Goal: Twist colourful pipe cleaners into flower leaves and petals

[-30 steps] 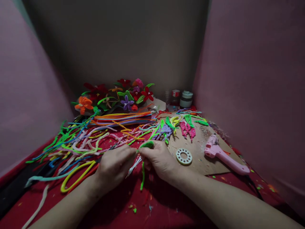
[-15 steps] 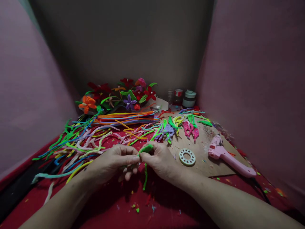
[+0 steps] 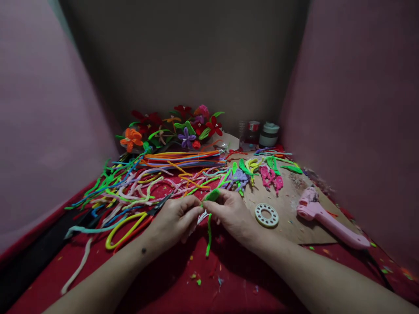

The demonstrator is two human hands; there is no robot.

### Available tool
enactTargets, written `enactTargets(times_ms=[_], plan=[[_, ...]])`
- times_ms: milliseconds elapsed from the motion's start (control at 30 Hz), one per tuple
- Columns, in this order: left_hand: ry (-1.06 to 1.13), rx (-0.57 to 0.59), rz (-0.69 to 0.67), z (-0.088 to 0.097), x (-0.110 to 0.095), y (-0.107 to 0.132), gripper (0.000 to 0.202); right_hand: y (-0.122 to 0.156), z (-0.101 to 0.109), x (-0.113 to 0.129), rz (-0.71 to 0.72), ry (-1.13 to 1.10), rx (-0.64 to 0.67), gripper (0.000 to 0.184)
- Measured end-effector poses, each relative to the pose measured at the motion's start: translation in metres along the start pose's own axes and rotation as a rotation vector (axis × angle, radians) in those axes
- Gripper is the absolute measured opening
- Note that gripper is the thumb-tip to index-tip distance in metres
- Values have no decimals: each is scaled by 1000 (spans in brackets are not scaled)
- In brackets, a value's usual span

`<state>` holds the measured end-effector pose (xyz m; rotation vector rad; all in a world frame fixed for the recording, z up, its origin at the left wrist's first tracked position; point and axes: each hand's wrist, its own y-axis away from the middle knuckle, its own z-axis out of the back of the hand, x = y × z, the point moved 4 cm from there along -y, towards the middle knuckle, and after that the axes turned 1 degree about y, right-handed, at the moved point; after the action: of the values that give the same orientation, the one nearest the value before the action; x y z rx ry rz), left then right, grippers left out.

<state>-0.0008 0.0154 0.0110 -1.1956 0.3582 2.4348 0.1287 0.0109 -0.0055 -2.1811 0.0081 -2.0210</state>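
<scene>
My left hand [image 3: 175,221] and my right hand [image 3: 233,213] meet over the red cloth [image 3: 157,279], both pinched on a green pipe cleaner [image 3: 209,226]. Its upper end is folded into a small leaf shape between my fingertips, and its tail hangs down toward me. A thin pale strip shows between the two hands. Yellow-handled scissors [image 3: 129,229] lie just left of my left hand.
Loose pipe cleaners in many colours [image 3: 144,183] spread across the left and middle. Finished pipe-cleaner flowers [image 3: 176,126] stand at the back. A cardboard sheet [image 3: 294,218] holds a white ring [image 3: 266,215], a pink glue gun [image 3: 327,220] and small leaf pieces. Two jars [image 3: 262,133] stand behind.
My left fingers have closed tighter onto the green pipe cleaner. The view has shifted, so everything sits a little further right.
</scene>
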Motion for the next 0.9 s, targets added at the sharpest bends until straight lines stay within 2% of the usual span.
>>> enactTargets(times_ms=[67, 133, 233, 367, 533, 633, 700, 767, 833, 900], plan=[[137, 73, 79, -1, 0, 0, 24, 1, 0, 3, 18, 10, 2, 9], [205, 128, 102, -2, 0, 1, 22, 1, 1, 4, 6, -9, -5, 12], [165, 126, 79, -3, 2, 0, 23, 0, 1, 3, 16, -37, -33, 15], [30, 2, 0, -1, 2, 1, 28, 0, 4, 2, 70, -66, -94, 17], [-169, -189, -96, 11, 0, 0, 22, -3, 6, -5, -35, -193, -125, 25], [-118, -287, -121, 26, -1, -4, 22, -5, 7, -9, -106, -285, -153, 30], [-93, -362, -176, 37, -12, -8, 22, -4, 6, -8, -102, -261, -162, 30], [-155, -396, -272, 44, -34, -16, 22, -2, 4, -3, -5, -108, -128, 27], [-242, -354, -348, 41, -62, -31, 21, 3, -1, 3, 138, 112, -63, 28], [-287, -289, -410, 30, -89, -55, 22, 8, -8, 5, 213, 294, 15, 29]])
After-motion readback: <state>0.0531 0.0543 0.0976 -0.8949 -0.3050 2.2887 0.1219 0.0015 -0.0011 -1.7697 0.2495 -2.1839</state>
